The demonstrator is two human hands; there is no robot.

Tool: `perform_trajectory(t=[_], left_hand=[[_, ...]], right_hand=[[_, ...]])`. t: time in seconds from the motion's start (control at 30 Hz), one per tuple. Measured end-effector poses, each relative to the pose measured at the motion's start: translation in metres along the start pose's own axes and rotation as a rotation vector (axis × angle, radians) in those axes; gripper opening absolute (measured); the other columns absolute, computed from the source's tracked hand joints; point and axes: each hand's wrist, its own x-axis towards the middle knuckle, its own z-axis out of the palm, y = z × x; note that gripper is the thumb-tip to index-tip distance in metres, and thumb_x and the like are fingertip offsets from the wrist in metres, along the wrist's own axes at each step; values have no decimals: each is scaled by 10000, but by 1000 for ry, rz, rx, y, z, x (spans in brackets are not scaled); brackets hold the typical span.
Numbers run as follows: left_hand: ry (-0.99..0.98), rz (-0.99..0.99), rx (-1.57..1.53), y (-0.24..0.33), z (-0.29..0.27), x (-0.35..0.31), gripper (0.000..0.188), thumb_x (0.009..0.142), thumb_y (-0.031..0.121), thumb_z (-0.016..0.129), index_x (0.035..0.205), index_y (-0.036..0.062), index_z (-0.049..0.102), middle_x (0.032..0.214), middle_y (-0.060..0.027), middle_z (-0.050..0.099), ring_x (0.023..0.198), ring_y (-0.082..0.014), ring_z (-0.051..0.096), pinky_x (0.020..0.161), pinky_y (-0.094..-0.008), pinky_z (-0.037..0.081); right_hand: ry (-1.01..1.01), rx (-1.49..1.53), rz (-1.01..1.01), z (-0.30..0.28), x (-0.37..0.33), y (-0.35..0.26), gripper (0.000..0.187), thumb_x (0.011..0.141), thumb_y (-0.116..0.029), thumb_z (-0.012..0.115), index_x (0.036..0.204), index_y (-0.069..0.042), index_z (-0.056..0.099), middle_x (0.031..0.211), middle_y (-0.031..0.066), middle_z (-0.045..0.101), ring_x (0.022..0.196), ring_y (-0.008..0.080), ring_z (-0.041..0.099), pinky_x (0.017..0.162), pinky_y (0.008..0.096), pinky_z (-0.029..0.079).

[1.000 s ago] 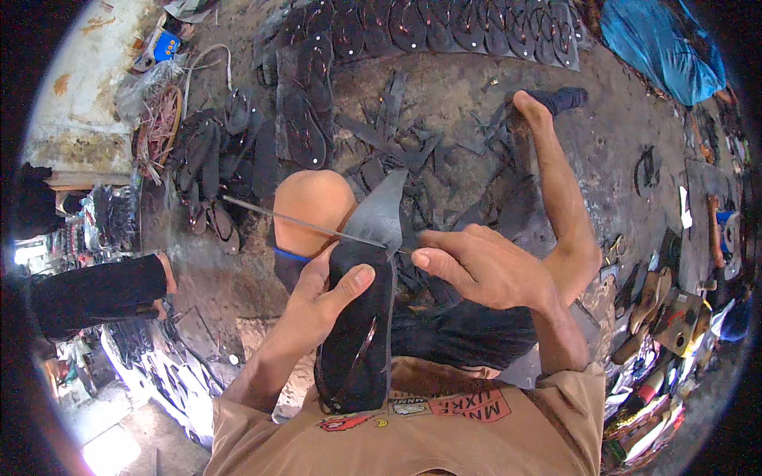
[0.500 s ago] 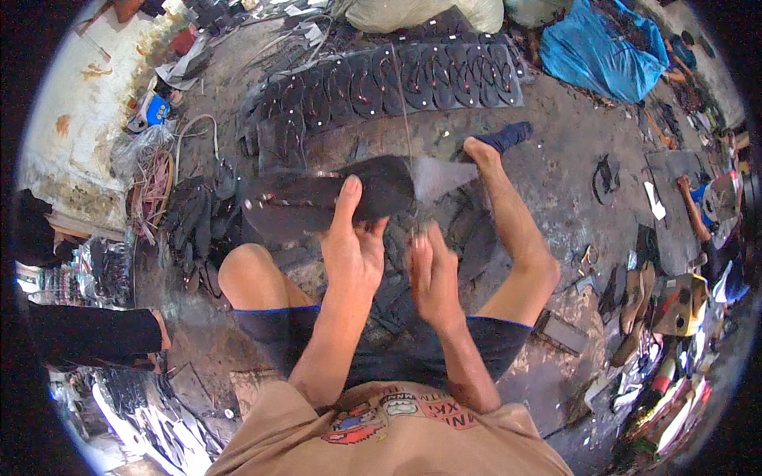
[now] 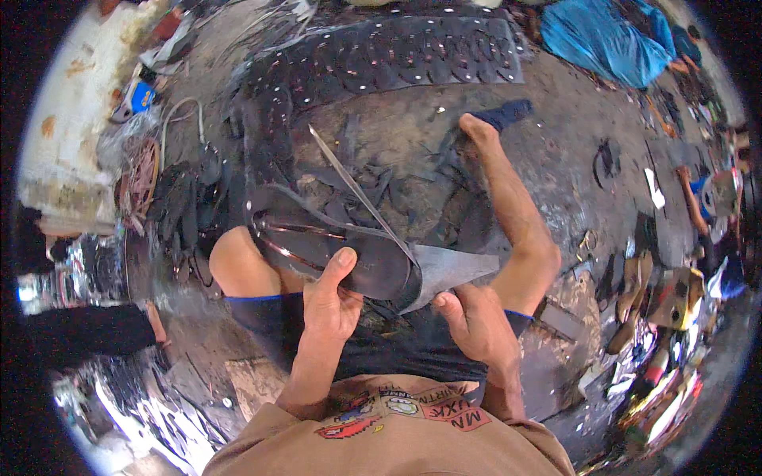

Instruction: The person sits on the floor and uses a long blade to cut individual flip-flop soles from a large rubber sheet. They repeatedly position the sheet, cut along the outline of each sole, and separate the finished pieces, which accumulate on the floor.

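My left hand [image 3: 332,305] grips a black sandal [image 3: 373,266] by its near edge, thumb pressed on top of the footbed. A strap with shiny pieces lies across the sandal's left part. From its right end a grey flap of sole sheet [image 3: 456,270] sticks out. My right hand [image 3: 480,325] is closed just below this flap, its thumb near the flap's lower edge. A long thin knife blade [image 3: 349,178] slants up and left across the sandal's right end, in line with my right fist. The knife's handle is hidden.
Black offcuts [image 3: 381,186] litter the floor ahead of me. A sheet with rows of sandal straps [image 3: 381,55] lies farther off. At far right is a blue tarp [image 3: 607,40]; on the left, a dark sandal pile [image 3: 182,190]. A person's arm [image 3: 694,202] shows at right.
The sandal has come closer to my body and turned, its right end now lower. The blade has swung from nearly upright to slanting left. My right hand has moved right and down.
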Motion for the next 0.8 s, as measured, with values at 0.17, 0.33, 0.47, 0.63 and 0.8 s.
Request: perform_trajectory(t=[0.17, 0.33, 0.47, 0.63, 0.8], left_hand=[[-25, -127, 167, 1, -27, -20, 506, 818, 18, 837, 1280, 54, 634, 1196, -75, 704, 1135, -245, 681, 1010, -435, 541], [-67, 201, 522, 78, -33, -51, 651, 802, 102, 867, 1398, 68, 607, 1260, -86, 724, 1224, -258, 653, 1062, -434, 510], [35, 591, 242, 194, -59, 28, 611, 960, 298, 754, 1463, 44, 517, 1309, -132, 685, 1239, -309, 644, 1078, -499, 523], [497, 600, -182, 195, -190, 139, 456, 1031, 479, 641, 1250, 80, 638, 1143, -141, 695, 1057, -272, 683, 933, -472, 579], [785, 242, 684, 25, -360, 286, 424, 815, 327, 816, 1064, 7, 691, 981, -161, 701, 1019, -320, 676, 931, -442, 528]], right_hand=[[121, 210, -29, 43, 25, 23, 487, 1086, -431, 513, 905, -9, 672, 763, 191, 666, 657, 376, 623, 597, 467, 465], [614, 606, 311, 40, 52, 39, 455, 1095, -434, 469, 901, -58, 639, 710, 43, 582, 560, 132, 545, 440, 279, 384], [951, 594, 401, -37, 29, 99, 516, 1065, -596, 480, 1016, -101, 615, 689, 3, 486, 530, 94, 454, 462, 247, 372], [1049, 849, 351, -68, 1, 119, 567, 1049, -680, 489, 1088, -123, 590, 673, -13, 431, 499, 84, 405, 459, 239, 369], [1035, 927, 454, -2, 29, 87, 547, 1063, -650, 485, 1092, -113, 585, 674, 0, 463, 483, 116, 418, 453, 266, 381]])
